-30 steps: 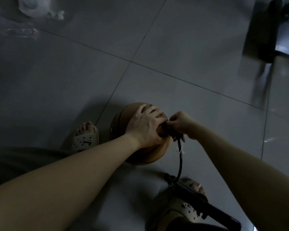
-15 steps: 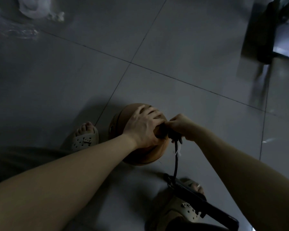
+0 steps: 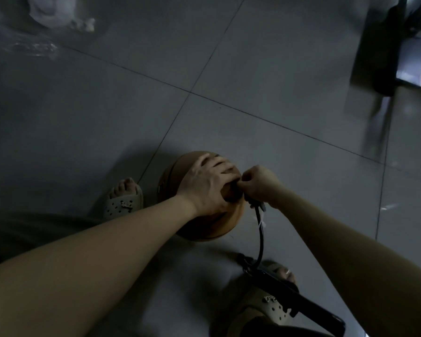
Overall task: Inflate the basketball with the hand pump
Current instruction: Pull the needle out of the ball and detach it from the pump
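Grey tiles (image 3: 277, 69) bear the likely soft, roll-prone basketball (image 3: 204, 227), pinned on top by the spread-fingered left hand (image 3: 204, 188); the right hand (image 3: 259, 186) pinches the hose (image 3: 260, 239).

Glossy grey floor tiles (image 3: 277, 69) mirror light. The basketball (image 3: 216, 227) looks matt brown; the pump (image 3: 299, 300) is black plastic, its hose (image 3: 261, 239) smooth. Crinkled clear film (image 3: 29, 45) lies upper left.

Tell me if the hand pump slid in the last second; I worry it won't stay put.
No. The hand pump lies across the right sandal as before, its hose end no nearer the basketball.
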Action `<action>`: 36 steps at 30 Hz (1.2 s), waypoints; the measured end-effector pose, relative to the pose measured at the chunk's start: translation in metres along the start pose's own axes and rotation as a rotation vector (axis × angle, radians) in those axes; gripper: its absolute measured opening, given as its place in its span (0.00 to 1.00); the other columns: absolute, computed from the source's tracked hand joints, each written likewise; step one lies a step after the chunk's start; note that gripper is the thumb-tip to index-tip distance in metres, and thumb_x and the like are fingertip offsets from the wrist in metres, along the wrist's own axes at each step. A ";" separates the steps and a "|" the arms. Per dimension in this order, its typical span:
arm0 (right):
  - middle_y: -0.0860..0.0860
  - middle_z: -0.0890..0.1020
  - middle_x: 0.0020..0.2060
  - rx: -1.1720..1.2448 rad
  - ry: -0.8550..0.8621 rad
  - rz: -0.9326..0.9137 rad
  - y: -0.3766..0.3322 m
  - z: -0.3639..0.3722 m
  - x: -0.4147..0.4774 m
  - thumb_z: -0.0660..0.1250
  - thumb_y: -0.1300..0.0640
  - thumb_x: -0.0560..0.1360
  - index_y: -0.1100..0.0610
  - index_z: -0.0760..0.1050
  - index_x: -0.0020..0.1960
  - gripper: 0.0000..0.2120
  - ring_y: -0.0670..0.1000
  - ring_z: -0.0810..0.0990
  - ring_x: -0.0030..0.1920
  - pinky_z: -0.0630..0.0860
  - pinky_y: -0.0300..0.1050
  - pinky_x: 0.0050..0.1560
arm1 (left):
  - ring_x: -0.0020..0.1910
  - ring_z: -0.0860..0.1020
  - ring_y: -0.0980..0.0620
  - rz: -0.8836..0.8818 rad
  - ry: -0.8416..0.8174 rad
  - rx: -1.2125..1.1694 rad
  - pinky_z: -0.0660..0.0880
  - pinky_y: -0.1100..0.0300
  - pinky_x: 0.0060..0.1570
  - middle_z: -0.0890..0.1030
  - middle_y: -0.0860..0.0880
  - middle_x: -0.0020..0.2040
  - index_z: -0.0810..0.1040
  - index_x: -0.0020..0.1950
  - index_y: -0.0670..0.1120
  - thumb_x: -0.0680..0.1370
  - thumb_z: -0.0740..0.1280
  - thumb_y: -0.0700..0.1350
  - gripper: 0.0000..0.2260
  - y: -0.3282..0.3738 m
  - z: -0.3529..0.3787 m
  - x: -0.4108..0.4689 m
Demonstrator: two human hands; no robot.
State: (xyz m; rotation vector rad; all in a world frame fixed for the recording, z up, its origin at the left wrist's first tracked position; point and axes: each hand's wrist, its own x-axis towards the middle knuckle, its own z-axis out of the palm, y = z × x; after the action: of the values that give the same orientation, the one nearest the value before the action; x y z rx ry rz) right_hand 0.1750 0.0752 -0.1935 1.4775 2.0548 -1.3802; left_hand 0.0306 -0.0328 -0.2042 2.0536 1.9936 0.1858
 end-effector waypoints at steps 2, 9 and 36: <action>0.57 0.84 0.34 0.017 -0.009 0.008 -0.001 0.000 -0.001 0.68 0.57 0.77 0.63 0.80 0.43 0.10 0.56 0.85 0.35 0.85 0.53 0.40 | 0.76 0.61 0.51 0.006 0.004 0.001 0.52 0.43 0.77 0.70 0.54 0.74 0.74 0.69 0.57 0.72 0.64 0.68 0.29 -0.001 0.000 -0.001; 0.59 0.84 0.36 0.235 -0.056 0.130 0.004 -0.002 0.001 0.69 0.55 0.78 0.65 0.80 0.44 0.12 0.55 0.84 0.33 0.84 0.47 0.36 | 0.76 0.61 0.51 0.021 0.008 -0.001 0.52 0.43 0.77 0.70 0.55 0.74 0.75 0.69 0.58 0.72 0.63 0.69 0.28 -0.003 0.000 -0.002; 0.59 0.85 0.49 0.425 -0.063 -0.028 0.035 -0.043 -0.040 0.67 0.58 0.79 0.63 0.80 0.55 0.10 0.59 0.84 0.51 0.82 0.54 0.55 | 0.73 0.64 0.49 -0.160 -0.013 -0.082 0.55 0.44 0.76 0.72 0.52 0.71 0.73 0.70 0.55 0.72 0.67 0.68 0.30 -0.011 -0.009 0.008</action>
State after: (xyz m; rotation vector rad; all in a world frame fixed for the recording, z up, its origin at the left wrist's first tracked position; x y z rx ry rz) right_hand 0.2355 0.0867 -0.1643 1.5337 1.8251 -1.9387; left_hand 0.0182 -0.0233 -0.1991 1.8314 2.0950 0.2169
